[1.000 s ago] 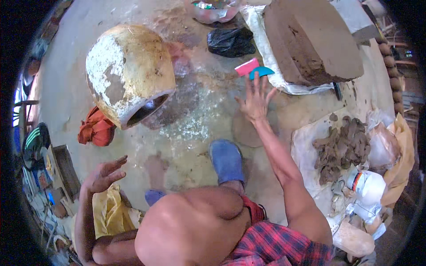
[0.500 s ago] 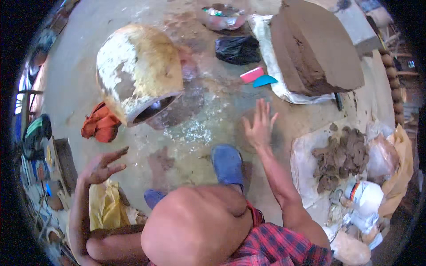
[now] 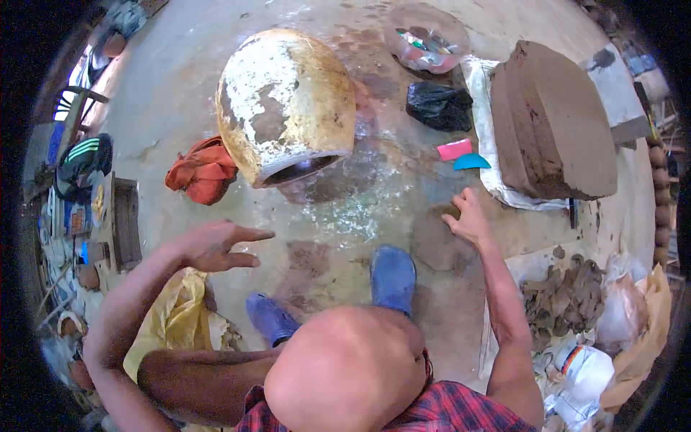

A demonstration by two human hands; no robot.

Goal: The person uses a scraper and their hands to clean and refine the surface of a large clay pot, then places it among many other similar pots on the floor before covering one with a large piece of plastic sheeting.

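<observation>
My left hand (image 3: pixel 219 246) hovers over the floor with thumb and fingers apart, holding nothing. Below it lies a crumpled yellow sheet (image 3: pixel 175 309), and beyond it an orange-red cloth (image 3: pixel 204 171). My right hand (image 3: pixel 469 218) is empty too, its fingers loosely bent and apart, above a damp dark patch of floor. Just past its fingertips are a blue half-round scraper (image 3: pixel 472 162) and a pink rectangular piece (image 3: pixel 454 150). A large pale, blotchy pot (image 3: pixel 288 101) lies on its side ahead, its dark mouth tilted toward me.
A big brown clay block (image 3: pixel 568 122) rests on a white sheet at the right. Near it sit a black plastic bag (image 3: pixel 439 106) and a clear bowl (image 3: pixel 426 39) with small items. Torn clay lumps (image 3: pixel 565 295) and plastic bags lie at my right. Blue clogs (image 3: pixel 393 277) are on my feet.
My left hand has moved right and forward, away from my side. My right hand's spread fingers have bent in. The view has shifted, so the floor things appear further right.
</observation>
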